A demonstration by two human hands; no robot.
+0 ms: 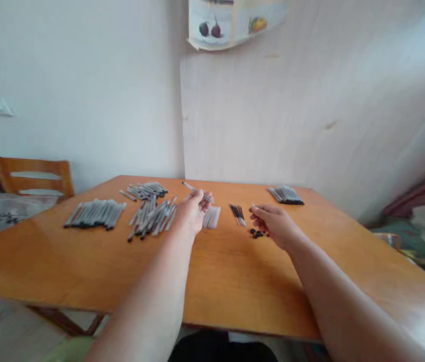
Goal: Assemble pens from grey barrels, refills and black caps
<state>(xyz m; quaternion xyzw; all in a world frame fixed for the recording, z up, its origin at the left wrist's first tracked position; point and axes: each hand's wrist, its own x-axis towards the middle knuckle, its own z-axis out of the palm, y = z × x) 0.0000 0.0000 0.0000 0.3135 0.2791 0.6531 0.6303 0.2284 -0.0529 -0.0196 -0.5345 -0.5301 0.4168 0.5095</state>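
Observation:
My left hand (194, 207) is closed around a slim clear pen barrel (189, 186), which slants up and to the left over the table's far half. My right hand (274, 221) pinches something small and pale at its fingertips, too small to name. Beneath that hand lie several small black caps (256, 233). Between the two hands is a small bundle of dark, thin pen parts with pale ends (238, 214). Just right of my left hand, a row of whitish translucent tubes (211, 217) rests on the wood, partly hidden by the hand.
On the orange wooden table (235, 281), a loose heap of pens (154, 217) lies left of centre. Neater rows of pens stand at the left (95, 213) and far right (285, 194), with another pile (145, 190) behind. A wooden chair (33, 173) is beyond the left edge.

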